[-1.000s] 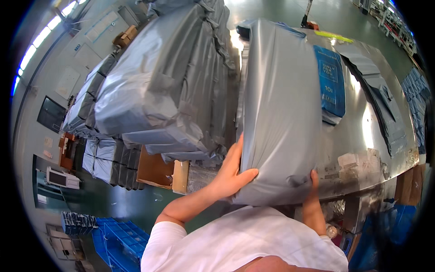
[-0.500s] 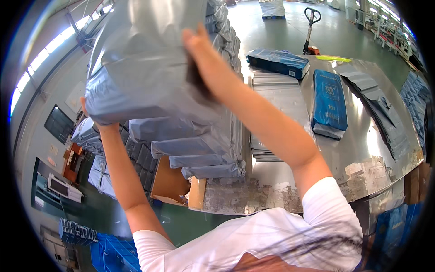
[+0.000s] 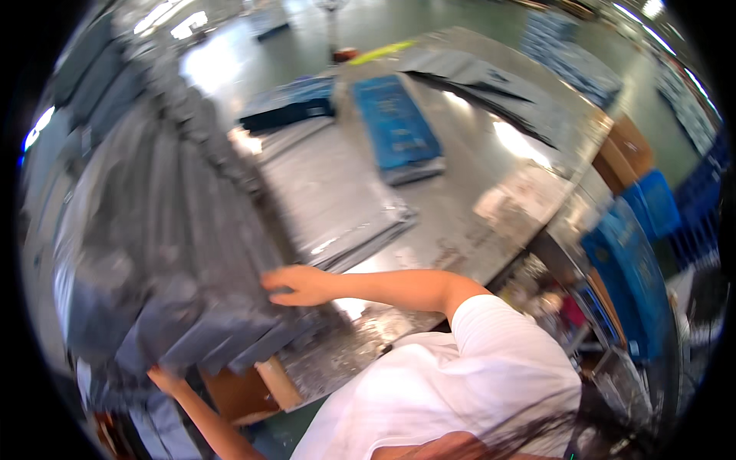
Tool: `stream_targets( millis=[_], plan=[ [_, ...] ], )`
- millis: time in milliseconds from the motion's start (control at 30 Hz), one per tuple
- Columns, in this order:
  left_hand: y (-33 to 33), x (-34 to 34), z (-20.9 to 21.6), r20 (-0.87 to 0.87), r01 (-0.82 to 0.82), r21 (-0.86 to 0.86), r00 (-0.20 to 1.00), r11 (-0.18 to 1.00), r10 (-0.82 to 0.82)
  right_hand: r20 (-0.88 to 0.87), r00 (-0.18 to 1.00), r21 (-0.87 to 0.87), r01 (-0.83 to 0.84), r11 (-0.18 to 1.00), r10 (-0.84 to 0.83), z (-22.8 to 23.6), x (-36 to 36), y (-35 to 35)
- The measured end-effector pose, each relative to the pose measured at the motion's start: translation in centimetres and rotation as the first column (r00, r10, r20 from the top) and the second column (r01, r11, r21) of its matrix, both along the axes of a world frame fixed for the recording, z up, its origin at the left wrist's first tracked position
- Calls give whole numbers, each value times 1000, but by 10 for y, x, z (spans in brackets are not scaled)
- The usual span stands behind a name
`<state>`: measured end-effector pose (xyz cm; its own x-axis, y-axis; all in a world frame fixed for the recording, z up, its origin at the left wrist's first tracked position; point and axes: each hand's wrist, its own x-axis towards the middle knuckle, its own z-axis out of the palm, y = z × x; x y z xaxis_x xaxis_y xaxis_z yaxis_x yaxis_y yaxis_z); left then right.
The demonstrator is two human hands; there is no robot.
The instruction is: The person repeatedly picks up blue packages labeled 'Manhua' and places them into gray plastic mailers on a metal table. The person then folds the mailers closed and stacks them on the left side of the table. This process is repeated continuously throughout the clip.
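Note:
A tall stack of grey plastic-wrapped parcels (image 3: 184, 253) leans on the left side, its rounded ends facing me. My left hand (image 3: 165, 379) is at the stack's lower front edge against a parcel end; blur and the parcels hide most of its fingers. Beside the stack's right flank is my right hand (image 3: 300, 285), with thumb and fingers apart and nothing held between them. Whether its fingertips touch the parcels cannot be made out. To the right of the stack lies a pile of flat grey plastic bags (image 3: 330, 192) on the metal table (image 3: 475, 157).
Two blue packs, one upright-facing (image 3: 397, 126) and one darker-sided (image 3: 287, 103), lie farther back on the table. Loose grey bags (image 3: 491, 88) spread beyond them. An open cardboard box (image 3: 238, 395) stands below the stack. Blue plastic pieces (image 3: 629, 268) and cartons (image 3: 625, 153) are at right.
The large grey parcel lifted in both hands is now let go, apparently onto the stack. My right hand has come down and away from it; the view has turned right.

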<state>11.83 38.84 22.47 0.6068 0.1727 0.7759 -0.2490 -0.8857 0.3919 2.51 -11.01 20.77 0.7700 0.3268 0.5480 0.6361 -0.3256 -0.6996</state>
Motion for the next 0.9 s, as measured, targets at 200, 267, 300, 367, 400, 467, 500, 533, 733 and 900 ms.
stream_targets(
  millis=[200, 267, 300, 367, 400, 467, 500, 533, 733, 900],
  plan=[
    [-184, -172, -242, -733, 173, -508, 428, 844, -528, -152, 125, -785, 588, 196, -981, -145, -213, -315],
    [-229, -217, -265, -793, 219, -578, 75, 786, -605, 121, -201, -907, 375, -190, -972, -112, -304, -408],
    [-246, -229, -269, -786, 245, -607, -45, 756, -616, 203, -266, -885, 361, -293, -942, -102, -348, -449],
    [-279, -229, -268, -753, 304, -655, -185, 692, -631, 222, -385, -911, 245, -331, -896, -57, -388, -468],
    [-293, -217, -264, -735, 343, -672, -195, 656, -650, 201, -464, -945, 141, -296, -863, -44, -392, -472],
    [-338, -181, -240, -703, 404, -698, -228, 591, -674, 233, -370, -948, 121, -295, -899, -72, -424, -491],
    [-370, -170, -214, -710, 396, -695, -243, 600, -661, 203, -335, -957, 131, -259, -920, -95, -431, -509],
    [-382, -168, -200, -691, 361, -716, -240, 598, -682, 167, -292, -966, 144, -216, -942, -111, -428, -522],
    [-384, -190, -180, -753, 280, -656, -187, 701, -631, -396, -682, -799, -74, 597, -615, -95, -385, -557],
    [-354, -223, -193, -777, 14, -628, -64, 778, -626, -612, -409, -674, -177, 717, -677, -90, -396, -592]
  ],
)
